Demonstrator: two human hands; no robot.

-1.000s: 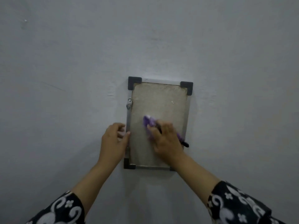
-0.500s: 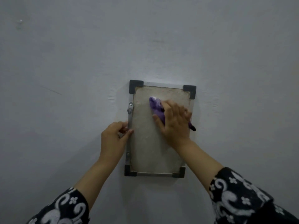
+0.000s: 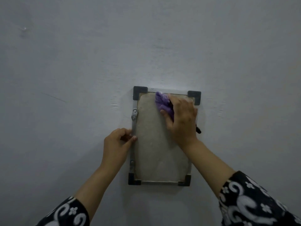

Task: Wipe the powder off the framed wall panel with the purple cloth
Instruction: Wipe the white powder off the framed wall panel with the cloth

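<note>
A: Head view, framed wall panel (image 3: 156,144) hangs on grey wall (image 3: 81,70), just below and right of frame centre. Metal rails, dark corner caps at all four corners, dusty beige face

B: Where's the cloth?

A: Purple cloth (image 3: 162,102) bunched at roughly 12 o'clock on the panel face, top end touching the upper rail. Right hand (image 3: 182,118) lies over it, fingers pressing the cloth against the panel, thumb at the cloth's lower edge. Grip is closed on the cloth

B: Anything else in that hand?

A: Dark tip (image 3: 198,130) pokes out under the heel of the hand at about 3 o'clock on the frame, past the right rail. Can't tell what it is

B: Left side?

A: Left hand (image 3: 118,142) at 9 o'clock on the frame, thumb and fingers pinching the left rail, grip closed on the panel's edge. Small metal bracket (image 3: 134,114) with screws sits on that rail just above the hand, another one lower near the 7 o'clock corner

B: Powder?

A: Pale dusty film over the whole face, a bit streaky toward the lower half. Patterned black-and-white sleeves (image 3: 254,203) on both forearms at the bottom corners
</note>
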